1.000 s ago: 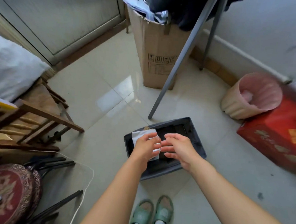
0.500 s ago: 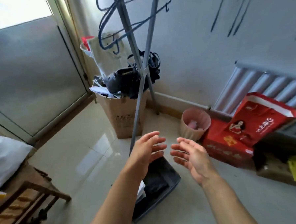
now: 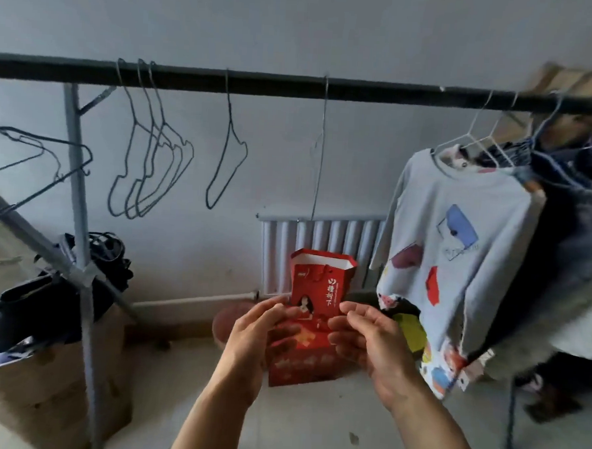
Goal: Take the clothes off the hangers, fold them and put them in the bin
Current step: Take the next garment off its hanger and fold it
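Observation:
A dark clothes rail (image 3: 278, 85) runs across the view at head height. Several bare wire hangers (image 3: 150, 168) dangle from its left and middle. At the right a light grey T-shirt with coloured prints (image 3: 454, 253) hangs on a white hanger (image 3: 470, 140), with dark garments (image 3: 577, 191) behind it. My left hand (image 3: 250, 342) and my right hand (image 3: 370, 345) are raised side by side in front of me, fingers apart, holding nothing, left of and below the T-shirt. The bin is out of view.
A red paper bag (image 3: 318, 287) stands on a red box against the radiator (image 3: 321, 246). A cardboard box (image 3: 46, 376) stuffed with dark things sits at the lower left by the rack's grey legs (image 3: 79, 213). A pink waste basket (image 3: 228, 320) shows behind my left hand.
My view has swung up from the floor bin to the rail. Both hands left the white folded cloth in the bin and rose, empty, to chest height.

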The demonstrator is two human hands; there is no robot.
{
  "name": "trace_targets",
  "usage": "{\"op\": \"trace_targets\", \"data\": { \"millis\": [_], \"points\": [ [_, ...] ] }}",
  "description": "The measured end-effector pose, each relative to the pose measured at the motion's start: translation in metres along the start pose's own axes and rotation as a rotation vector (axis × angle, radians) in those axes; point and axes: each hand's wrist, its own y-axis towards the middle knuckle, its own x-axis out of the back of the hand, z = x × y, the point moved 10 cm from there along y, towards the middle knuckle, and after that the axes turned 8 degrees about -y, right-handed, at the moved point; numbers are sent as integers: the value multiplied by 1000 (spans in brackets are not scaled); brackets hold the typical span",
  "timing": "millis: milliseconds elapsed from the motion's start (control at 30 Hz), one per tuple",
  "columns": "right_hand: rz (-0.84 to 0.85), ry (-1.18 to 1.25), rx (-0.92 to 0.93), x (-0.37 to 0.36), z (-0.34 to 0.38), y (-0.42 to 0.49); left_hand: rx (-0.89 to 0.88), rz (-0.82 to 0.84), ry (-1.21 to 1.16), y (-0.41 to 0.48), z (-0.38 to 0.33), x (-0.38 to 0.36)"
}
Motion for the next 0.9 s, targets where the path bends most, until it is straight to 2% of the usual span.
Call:
{"op": "trace_targets", "data": {
  "millis": [100, 133, 200, 300, 367, 433, 500, 567, 700, 800, 900],
  "points": [
    [-52, -50, 39, 36, 17, 6, 36, 57, 22, 1, 16, -37],
    [-95, -67, 86, 81, 37, 16, 51, 113, 26, 7, 30, -85],
    [-129, -104, 133, 97, 55, 20, 62, 131, 68, 7, 38, -98],
    [-261, -176, 346, 151, 117, 26, 24, 168, 181, 12, 48, -142],
    [-370, -299, 529, 181, 166, 34, 3, 160, 202, 17, 48, -159],
    [-548, -517, 702, 205, 205, 41, -7, 140, 204, 20, 46, -168],
    [-731, -778, 800, 218, 231, 53, -20, 124, 206, 24, 45, -174],
    [-788, -1002, 772, 220, 246, 72, -31, 99, 207, 26, 43, -178],
    [-609, -1273, 517, 216, 245, 120, -48, 78, 214, 28, 41, -184],
    [-558, -1316, 472, 214, 248, 138, -84, 77, 231, 25, 35, -185],
    [-596, -1203, 574, 213, 257, 135, -126, 64, 223, 20, 26, -181]
  ]
}}
